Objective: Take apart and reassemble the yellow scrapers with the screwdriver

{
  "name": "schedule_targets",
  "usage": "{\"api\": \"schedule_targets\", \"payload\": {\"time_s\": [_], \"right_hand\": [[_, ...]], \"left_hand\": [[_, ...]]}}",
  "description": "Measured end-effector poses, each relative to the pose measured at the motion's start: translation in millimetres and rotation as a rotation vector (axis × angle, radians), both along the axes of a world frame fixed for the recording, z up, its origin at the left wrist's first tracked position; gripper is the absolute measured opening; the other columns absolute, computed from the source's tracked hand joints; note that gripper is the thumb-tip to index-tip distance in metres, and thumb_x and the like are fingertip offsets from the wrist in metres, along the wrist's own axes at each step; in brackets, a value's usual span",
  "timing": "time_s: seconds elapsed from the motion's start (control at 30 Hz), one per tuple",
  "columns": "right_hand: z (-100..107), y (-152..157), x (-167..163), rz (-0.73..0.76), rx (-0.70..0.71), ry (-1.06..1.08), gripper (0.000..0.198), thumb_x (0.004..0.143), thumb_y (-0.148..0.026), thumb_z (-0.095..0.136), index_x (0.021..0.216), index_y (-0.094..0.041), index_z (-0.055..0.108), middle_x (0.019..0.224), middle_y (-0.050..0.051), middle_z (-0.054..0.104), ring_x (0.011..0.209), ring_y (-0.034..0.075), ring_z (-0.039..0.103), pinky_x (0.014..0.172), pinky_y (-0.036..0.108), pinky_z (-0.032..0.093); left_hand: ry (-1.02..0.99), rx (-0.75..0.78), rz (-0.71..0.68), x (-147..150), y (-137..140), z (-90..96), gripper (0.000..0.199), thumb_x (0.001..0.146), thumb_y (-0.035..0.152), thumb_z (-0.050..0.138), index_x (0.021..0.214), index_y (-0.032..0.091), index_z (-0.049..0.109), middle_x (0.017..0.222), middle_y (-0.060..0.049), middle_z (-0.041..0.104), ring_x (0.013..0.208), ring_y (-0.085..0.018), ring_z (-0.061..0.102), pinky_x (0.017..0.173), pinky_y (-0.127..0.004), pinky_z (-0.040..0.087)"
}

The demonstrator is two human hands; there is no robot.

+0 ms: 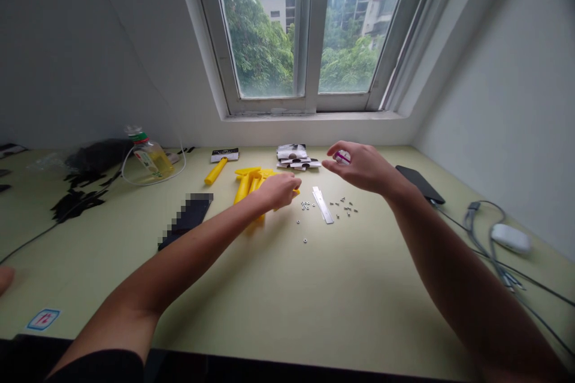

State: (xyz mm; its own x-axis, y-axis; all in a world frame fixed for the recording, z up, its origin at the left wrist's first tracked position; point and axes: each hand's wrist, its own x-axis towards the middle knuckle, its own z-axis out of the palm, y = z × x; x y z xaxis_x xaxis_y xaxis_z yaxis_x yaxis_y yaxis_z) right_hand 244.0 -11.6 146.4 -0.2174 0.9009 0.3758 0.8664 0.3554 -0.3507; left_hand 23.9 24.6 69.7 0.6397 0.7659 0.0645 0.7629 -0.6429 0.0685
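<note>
My left hand (281,190) is closed on a yellow plastic piece (296,193), its end poking out by the fingertips. Beside and partly behind that hand lie several yellow plastic handles (243,187). Toward the back of the table, my right hand (363,166) is curved, with thumb and forefinger apart. A small white and purple item (342,157) shows in the gap; whether the hand touches it is unclear. Between the hands are small nuts (305,206), flat metal strips (322,205) and several small screws (347,209).
Behind are stacked black and white packets (291,154) and a yellow-handled tool (216,171). To the left stand a dark phone-like object (188,218) and a bottle of yellow liquid (155,158). At right lie a black tablet (418,184), cables (478,224) and a white case (511,238).
</note>
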Motion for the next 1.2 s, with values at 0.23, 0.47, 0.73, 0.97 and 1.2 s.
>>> {"api": "schedule_targets", "payload": {"time_s": [0.23,0.47,0.73,0.97,1.2], "right_hand": [[3.2,-0.7,0.2,-0.007,0.007,0.004,0.045,0.082,-0.059,0.056,0.101,-0.02,0.068,0.089,0.009,0.071,0.074,0.02,0.062,0.064,0.03,0.043],[4.6,-3.5,0.3,-0.014,0.006,0.003,0.043,0.082,-0.058,0.057,0.1,-0.02,0.067,0.091,0.009,0.071,0.074,0.02,0.062,0.063,0.029,0.043],[5.9,-3.9,-2.4,-0.013,0.007,-0.003,0.038,0.083,-0.053,0.058,0.1,-0.021,0.067,0.092,0.008,0.072,0.075,0.02,0.063,0.064,0.029,0.042],[6.0,-3.1,0.3,-0.03,0.005,0.008,0.038,0.083,-0.053,0.057,0.101,-0.02,0.067,0.09,0.008,0.072,0.075,0.02,0.063,0.064,0.029,0.042],[5.6,-0.5,-0.3,-0.026,0.002,0.011,0.042,0.083,-0.055,0.056,0.102,-0.02,0.068,0.09,0.008,0.072,0.075,0.02,0.063,0.065,0.029,0.043]], "left_hand": [[-0.21,0.042,-0.252,-20.3,-77.3,-31.1,0.026,0.094,0.039,0.053,0.111,0.024,0.067,0.107,-0.006,0.063,0.076,-0.015,0.061,0.062,-0.027,0.048],[-0.181,0.186,-0.397,-21.8,-85.8,-51.4,0.028,0.097,0.025,0.043,0.111,0.024,0.067,0.113,-0.007,0.066,0.103,-0.021,0.058,0.084,-0.036,0.051],[-0.037,0.059,-0.325,-45.3,-103.1,-47.6,0.056,0.095,0.047,0.042,0.146,0.027,0.039,0.157,-0.011,0.028,0.144,-0.034,0.025,0.111,-0.056,0.032],[0.006,0.023,-0.303,-44.0,-98.9,-47.2,0.049,0.097,0.047,0.039,0.144,0.036,0.041,0.158,-0.007,0.026,0.146,-0.037,0.019,0.112,-0.06,0.026],[0.016,-0.036,-0.276,-39.1,-87.2,-48.5,0.057,0.097,0.053,0.033,0.15,0.031,0.032,0.159,-0.006,0.026,0.147,-0.033,0.018,0.115,-0.06,0.021]]}}
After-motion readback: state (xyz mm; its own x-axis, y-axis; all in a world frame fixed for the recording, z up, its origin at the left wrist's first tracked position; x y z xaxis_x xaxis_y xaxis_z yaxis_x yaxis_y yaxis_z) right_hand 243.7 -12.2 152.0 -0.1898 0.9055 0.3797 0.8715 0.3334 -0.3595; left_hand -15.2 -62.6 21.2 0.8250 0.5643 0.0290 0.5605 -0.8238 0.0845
